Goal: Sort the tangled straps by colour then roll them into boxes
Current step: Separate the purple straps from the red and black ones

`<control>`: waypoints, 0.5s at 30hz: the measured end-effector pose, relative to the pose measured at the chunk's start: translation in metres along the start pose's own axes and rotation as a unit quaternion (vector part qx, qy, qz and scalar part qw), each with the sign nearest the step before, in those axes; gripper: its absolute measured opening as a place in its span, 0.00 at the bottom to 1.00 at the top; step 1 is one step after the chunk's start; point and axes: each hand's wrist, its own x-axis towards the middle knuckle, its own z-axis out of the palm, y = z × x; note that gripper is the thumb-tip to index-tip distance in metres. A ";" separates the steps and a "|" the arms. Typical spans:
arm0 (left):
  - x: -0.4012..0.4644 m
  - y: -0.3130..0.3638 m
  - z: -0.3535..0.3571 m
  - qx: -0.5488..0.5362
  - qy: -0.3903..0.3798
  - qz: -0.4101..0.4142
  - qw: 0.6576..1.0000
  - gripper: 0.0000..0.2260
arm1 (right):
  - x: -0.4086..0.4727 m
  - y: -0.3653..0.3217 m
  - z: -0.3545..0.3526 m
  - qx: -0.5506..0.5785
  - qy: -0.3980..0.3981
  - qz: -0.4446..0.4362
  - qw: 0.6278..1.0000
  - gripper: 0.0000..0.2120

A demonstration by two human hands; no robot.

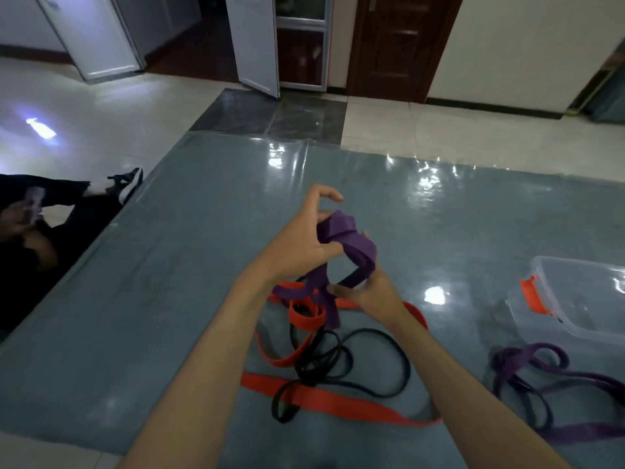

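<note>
Clear plastic box (575, 299), contents unclear

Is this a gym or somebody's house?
Probably a room in a home: glossy tiled floor, a dark wooden door, and a blue-grey mat spread out where the straps get sorted.

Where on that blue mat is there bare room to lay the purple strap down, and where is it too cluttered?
The blue mat is bare on its left side, from its left edge to the red and black tangle, and across its far part beyond the hands. It is crowded below the hands and at right, around the clear box and the purple pile.
</note>
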 end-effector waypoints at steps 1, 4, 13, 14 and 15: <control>0.001 0.001 -0.005 -0.012 -0.008 0.003 1.000 0.26 | 0.003 -0.003 0.005 -0.005 0.009 0.002 1.000 0.33; 0.007 0.001 -0.021 -0.040 0.010 0.011 0.999 0.28 | 0.013 -0.011 0.012 0.074 -0.019 0.034 0.997 0.15; 0.042 0.002 -0.054 -0.096 0.030 0.029 0.995 0.20 | 0.039 -0.027 0.019 0.037 -0.150 0.026 0.988 0.40; 0.046 0.000 -0.055 -0.104 0.044 0.031 0.993 0.20 | 0.045 -0.026 0.024 0.042 -0.134 0.026 0.990 0.36; 0.050 -0.003 -0.057 -0.110 0.059 0.032 0.992 0.20 | 0.051 -0.023 0.028 0.050 -0.118 0.028 0.991 0.29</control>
